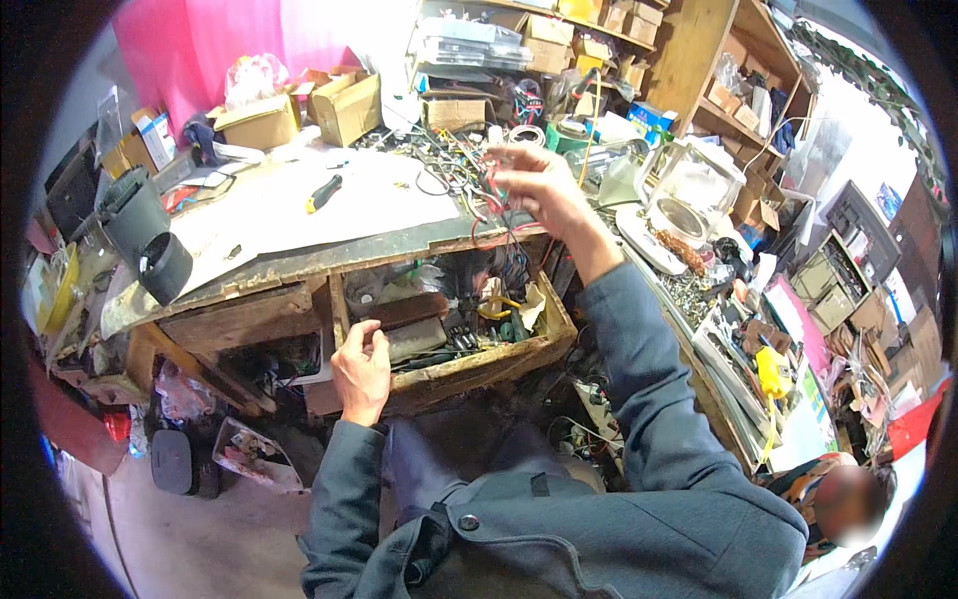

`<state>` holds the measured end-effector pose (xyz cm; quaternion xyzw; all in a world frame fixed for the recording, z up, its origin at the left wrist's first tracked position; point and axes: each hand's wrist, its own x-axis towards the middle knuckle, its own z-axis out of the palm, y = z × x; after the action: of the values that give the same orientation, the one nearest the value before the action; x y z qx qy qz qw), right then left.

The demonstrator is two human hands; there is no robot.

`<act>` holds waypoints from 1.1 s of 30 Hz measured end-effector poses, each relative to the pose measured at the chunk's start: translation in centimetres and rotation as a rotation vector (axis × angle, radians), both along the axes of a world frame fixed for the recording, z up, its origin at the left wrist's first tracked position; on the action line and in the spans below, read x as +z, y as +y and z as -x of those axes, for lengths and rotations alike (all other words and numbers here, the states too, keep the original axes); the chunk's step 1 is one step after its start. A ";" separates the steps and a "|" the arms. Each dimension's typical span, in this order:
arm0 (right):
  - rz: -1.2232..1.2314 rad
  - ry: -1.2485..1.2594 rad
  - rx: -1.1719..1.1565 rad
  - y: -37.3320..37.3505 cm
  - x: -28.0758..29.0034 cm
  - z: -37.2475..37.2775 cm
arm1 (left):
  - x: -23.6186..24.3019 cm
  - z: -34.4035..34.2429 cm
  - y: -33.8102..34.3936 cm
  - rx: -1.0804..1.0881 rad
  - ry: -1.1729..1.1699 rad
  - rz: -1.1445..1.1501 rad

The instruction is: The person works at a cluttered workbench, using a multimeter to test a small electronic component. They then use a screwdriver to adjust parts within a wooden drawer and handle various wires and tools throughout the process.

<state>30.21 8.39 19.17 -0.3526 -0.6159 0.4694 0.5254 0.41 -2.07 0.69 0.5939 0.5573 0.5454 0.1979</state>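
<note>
A wooden drawer [469,371] is pulled out below the workbench. My left hand [360,373] is over its left front corner, fingers loosely bent and a little apart, nothing visible in them. Inside the drawer are a brown block-shaped piece [411,311], a yellow-handled tool [502,309], metal parts and clear plastic bags. Above the bench edge, my right hand [542,190] is closed on thin red and dark wires [496,200], which hang down toward the drawer. Its fingers hide part of the wires. A tangle of cables [439,180] lies behind it on the bench.
On the bench, a screwdriver [324,194] rests on a large pale sheet [384,205]. Black cylinders [163,265] stand at left, and cardboard boxes [344,108] are at the back. A clear appliance [699,180] and cluttered side bench are at right. Another person [843,499] is at lower right.
</note>
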 end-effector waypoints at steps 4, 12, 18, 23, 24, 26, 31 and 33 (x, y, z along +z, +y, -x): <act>-0.009 -0.036 0.120 -4.8 -5.7 2.9 | 2.9 -2.3 -0.8 -0.230 -0.124 -0.108; -0.003 -0.009 0.123 -9.8 -11.1 4.7 | 5.7 -6.5 1.7 -0.645 -0.369 0.163; -0.146 -0.019 -0.269 -8.1 -10.6 3.8 | 4.9 -6.5 0.1 -0.557 -0.397 -0.025; -0.042 0.082 -0.446 -4.4 -10.5 1.1 | 3.7 -5.0 -1.9 -0.817 -0.039 0.069; -0.040 0.080 -0.406 -4.4 -10.7 1.1 | 3.8 -5.0 -2.0 -0.783 -0.013 0.137; -0.047 0.099 -0.282 -5.1 -10.4 1.5 | 4.4 -5.1 -2.0 -0.761 -0.068 0.280; -0.153 -0.211 -0.008 -8.1 -8.7 4.1 | 5.4 -5.9 -0.1 -0.760 -0.439 0.479; -0.204 -0.243 0.079 -8.3 -9.2 3.8 | 5.6 -7.3 0.8 -0.755 -0.494 0.421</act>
<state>26.43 0.11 9.96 -0.3270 -0.7330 0.3784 0.4611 7.70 -1.29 6.25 0.5546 0.3379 0.4357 0.6232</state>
